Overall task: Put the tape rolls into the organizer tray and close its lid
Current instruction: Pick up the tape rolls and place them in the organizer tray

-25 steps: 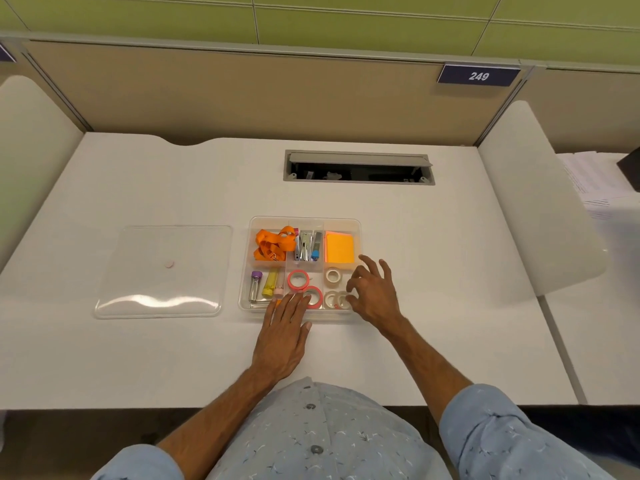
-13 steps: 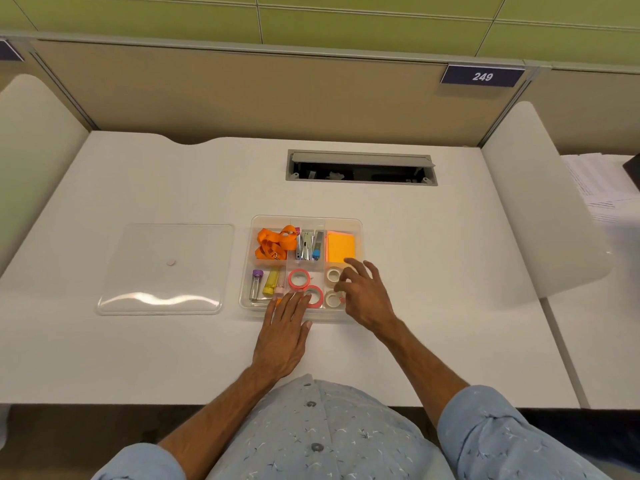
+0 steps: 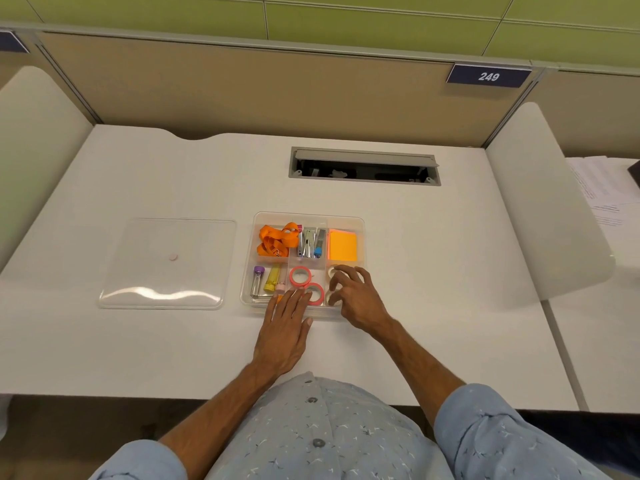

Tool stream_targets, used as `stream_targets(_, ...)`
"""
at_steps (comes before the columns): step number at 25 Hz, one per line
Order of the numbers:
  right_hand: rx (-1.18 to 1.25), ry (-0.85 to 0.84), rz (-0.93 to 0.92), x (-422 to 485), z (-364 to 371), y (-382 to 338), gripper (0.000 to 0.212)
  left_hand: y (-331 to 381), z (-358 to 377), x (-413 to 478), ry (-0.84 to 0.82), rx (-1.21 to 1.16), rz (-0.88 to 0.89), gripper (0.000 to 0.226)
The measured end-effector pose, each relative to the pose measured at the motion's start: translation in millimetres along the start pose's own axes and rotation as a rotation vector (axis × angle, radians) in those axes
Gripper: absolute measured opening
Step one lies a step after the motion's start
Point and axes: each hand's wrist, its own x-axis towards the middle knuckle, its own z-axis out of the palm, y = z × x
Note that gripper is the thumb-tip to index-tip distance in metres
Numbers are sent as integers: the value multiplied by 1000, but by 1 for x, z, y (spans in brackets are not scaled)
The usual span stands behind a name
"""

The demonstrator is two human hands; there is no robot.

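Toward the desk's left side, the clear lid (image 3: pixel 166 263) lies flat, apart from the organizer tray (image 3: pixel 360 225). At the tray's near edge, the left hand (image 3: pixel 284 332) rests flat, fingers spread, gripping nothing, beside two pink tape rolls (image 3: pixel 300 276). The right hand (image 3: pixel 358 299) curls loosely over white tape rolls (image 3: pixel 333 270) in the near-right compartment; whether it grips one I cannot tell.

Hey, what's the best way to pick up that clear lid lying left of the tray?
Probably with the left hand, taking the lid by its right edge, the side nearest the tray. It lies flat and thin on the desk, so a fingertip must slip under the rim to pinch it.
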Motion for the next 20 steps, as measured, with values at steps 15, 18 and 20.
stream_targets(15, -115, -41, 181, -7, -17, 35, 58, -1, -2, -2, 26, -18, 37, 60)
stream_targets(18, -141, -73, 188, 0, -19, 28, 52, -2, -2, -2, 31, -30, 39, 60)
stream_targets(20, -149, -71, 189, 1, -18, 28, 47, -6, -2, -1, 11, -12, 53, 61)
